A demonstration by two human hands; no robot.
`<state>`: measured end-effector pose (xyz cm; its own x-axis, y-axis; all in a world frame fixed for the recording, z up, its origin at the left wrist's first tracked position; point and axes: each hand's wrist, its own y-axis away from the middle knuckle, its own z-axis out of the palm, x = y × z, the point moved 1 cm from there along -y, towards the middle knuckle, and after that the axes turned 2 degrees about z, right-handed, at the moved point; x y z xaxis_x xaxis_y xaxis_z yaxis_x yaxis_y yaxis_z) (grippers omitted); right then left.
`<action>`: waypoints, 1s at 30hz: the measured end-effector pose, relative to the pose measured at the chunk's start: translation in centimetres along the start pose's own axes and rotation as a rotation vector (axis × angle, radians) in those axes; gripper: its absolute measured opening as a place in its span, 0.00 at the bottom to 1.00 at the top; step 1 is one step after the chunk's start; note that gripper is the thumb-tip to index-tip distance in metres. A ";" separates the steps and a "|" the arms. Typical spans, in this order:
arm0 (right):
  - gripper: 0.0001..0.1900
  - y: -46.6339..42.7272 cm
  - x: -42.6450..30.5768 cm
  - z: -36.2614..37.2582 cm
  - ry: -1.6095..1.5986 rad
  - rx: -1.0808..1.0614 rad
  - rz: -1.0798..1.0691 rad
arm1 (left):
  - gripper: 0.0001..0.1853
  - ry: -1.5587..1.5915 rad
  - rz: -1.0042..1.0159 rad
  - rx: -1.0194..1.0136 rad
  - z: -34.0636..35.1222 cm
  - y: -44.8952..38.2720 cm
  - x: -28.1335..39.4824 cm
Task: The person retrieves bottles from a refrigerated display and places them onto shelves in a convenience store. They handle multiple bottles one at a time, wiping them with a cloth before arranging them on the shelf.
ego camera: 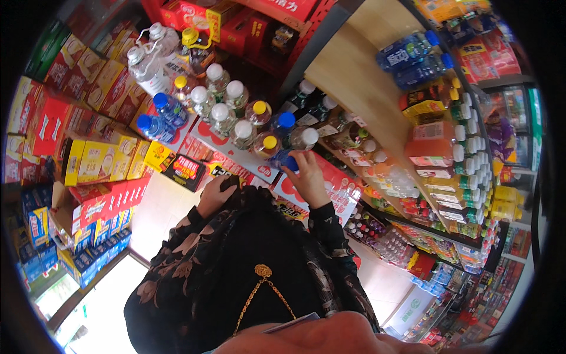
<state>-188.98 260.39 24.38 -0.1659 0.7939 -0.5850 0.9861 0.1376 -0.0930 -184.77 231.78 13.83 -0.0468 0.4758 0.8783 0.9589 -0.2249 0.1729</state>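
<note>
Several plastic drink bottles stand in a group before me, with white caps, such as a clear bottle (243, 134), yellow caps, such as a bottle (267, 145), and blue caps. My right hand (306, 176) has its fingers on a blue-capped bottle (287, 161) at the near right corner of the group. Beside the near edge, my left hand (216, 194) is closed around a small dark object (230, 182) that I cannot identify. Two more blue-capped bottles (162, 119) stand at the group's left. Red and white cartons (237, 152) lie beneath the bottles.
To the right, a wooden shelf (353, 66) bears many drink bottles. Large handled jugs (148, 68) stand at the back left. Stacked yellow and red boxes (99, 163) rise on the left, above blue boxes (97, 252). A black and yellow box (183, 172) is near my left hand.
</note>
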 end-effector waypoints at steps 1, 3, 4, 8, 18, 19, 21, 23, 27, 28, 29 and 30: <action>0.21 0.0 -0.1 -0.3 -0.018 -0.020 -0.003 | 0.21 0.034 -0.008 0.000 0.1 -0.1 -0.3; 0.21 -0.2 -0.2 -1.7 -0.054 -0.055 0.025 | 0.20 0.086 -0.025 -0.010 0.6 -0.4 -1.1; 0.20 -0.5 -0.3 -3.0 -0.136 -0.118 0.071 | 0.19 0.097 -0.035 -0.007 0.4 -0.5 -0.6; 0.14 -4.3 0.5 -11.2 -0.162 0.158 -0.006 | 0.19 0.095 -0.053 0.020 0.4 -0.9 0.3; 0.30 -23.4 6.9 -29.1 0.481 0.767 -0.138 | 0.24 0.072 -0.066 0.078 0.4 0.1 -1.5; 0.29 -24.4 8.4 -29.8 0.524 0.774 -0.103 | 0.24 0.058 -0.076 0.090 0.5 0.2 -1.6; 0.27 -26.2 8.0 -30.2 0.452 0.732 -0.016 | 0.23 0.057 -0.160 0.099 0.1 1.0 -1.2; 0.24 -26.6 7.0 -30.5 0.484 0.726 0.008 | 0.23 0.083 -0.188 0.113 0.1 1.6 -2.1; 0.22 -25.4 5.8 -30.6 0.621 0.755 -0.061 | 0.22 0.088 -0.217 0.116 0.1 1.7 -1.7; 0.21 -24.7 5.5 -30.5 0.592 0.714 -0.038 | 0.22 0.077 -0.195 0.113 0.2 1.5 -1.7; 0.21 -23.8 5.2 -30.3 0.564 0.674 -0.014 | 0.22 0.066 -0.171 0.108 0.3 1.2 -1.7; 0.19 -22.8 5.1 -30.0 0.457 0.694 -0.094 | 0.22 0.054 -0.145 0.099 0.4 0.9 -1.6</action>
<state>-212.56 279.07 47.64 -0.0867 0.9799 -0.1797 0.7234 -0.0621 -0.6877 -183.71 231.12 12.43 -0.1989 0.4499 0.8707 0.9639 -0.0708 0.2568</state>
